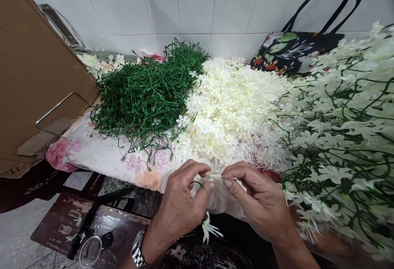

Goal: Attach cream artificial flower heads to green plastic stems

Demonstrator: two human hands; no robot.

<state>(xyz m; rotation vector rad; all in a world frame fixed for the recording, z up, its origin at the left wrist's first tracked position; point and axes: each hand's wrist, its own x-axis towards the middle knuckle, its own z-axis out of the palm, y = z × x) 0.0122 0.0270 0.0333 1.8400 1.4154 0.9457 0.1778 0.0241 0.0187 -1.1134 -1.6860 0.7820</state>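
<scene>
My left hand (186, 191) pinches a green plastic flower stem (198, 185) between thumb and fingers. A white artificial flower (211, 228) hangs below that hand. Opposite it, my right hand (257, 195) is closed in a pinch, its fingertips at a small white flower piece (214, 177) between the two hands; exactly what sits in the tips is too small to tell. Just beyond my hands lies a heap of loose white petals (234, 104), with thin white stamens (264, 150) at its near right. A tangled pile of green stems (147, 92) is to the left.
Flower sprays with green stems (347, 137) are heaped on the right. A floral cloth (107, 158) covers the work surface. A cardboard box (40, 67) stands at left, a black floral handbag (295, 53) against the tiled wall (191, 6). Lower left is a worn brown board (120, 228).
</scene>
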